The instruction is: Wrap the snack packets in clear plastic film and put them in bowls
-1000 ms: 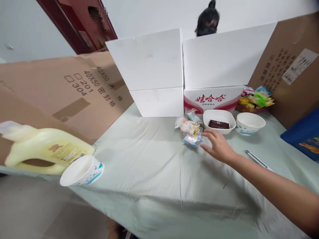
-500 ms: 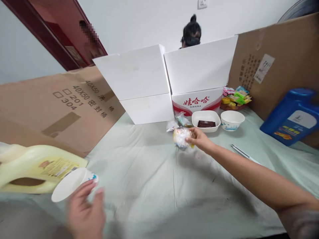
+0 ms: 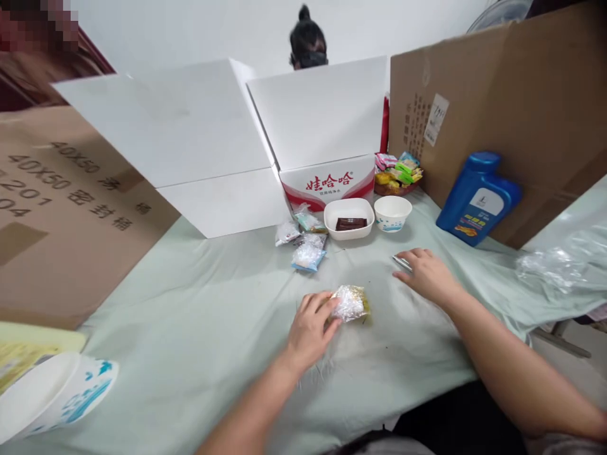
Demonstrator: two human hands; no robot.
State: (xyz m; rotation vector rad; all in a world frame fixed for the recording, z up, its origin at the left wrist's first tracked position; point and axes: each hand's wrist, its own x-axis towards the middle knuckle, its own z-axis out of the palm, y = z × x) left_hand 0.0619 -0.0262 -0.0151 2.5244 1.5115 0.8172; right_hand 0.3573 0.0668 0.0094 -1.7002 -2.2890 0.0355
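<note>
My left hand (image 3: 313, 325) is closed at the left edge of a shiny clear packet with a yellow-gold side (image 3: 351, 303), its thumb and fingers on either side of the wrapper. The packet is on the green cloth. Further right, my right hand (image 3: 430, 275) has its fingers and thumb around a silvery pen (image 3: 402, 263), most of which the hand hides. Beyond the packet lie several small plastic-wrapped packets, a blue-edged one (image 3: 308, 258) nearest. A white square bowl (image 3: 349, 234) with dark brown wrapped bars (image 3: 351, 224) stands behind, beside a white paper bowl with blue print (image 3: 392, 216).
White box panels (image 3: 327, 120) stand at the back, with a person behind them. A basket of colourful packets (image 3: 398, 175) and a blue bottle (image 3: 478, 201) are at the right. At lower left, another paper bowl (image 3: 88, 395) lies tipped by a yellow jug (image 3: 42, 344). Brown cardboard (image 3: 493, 114) flanks both sides.
My left hand has let go of the tipped paper bowl and moved to the clear-and-gold packet. My right hand has left the packets and moved to the pen. The view has swung right.
</note>
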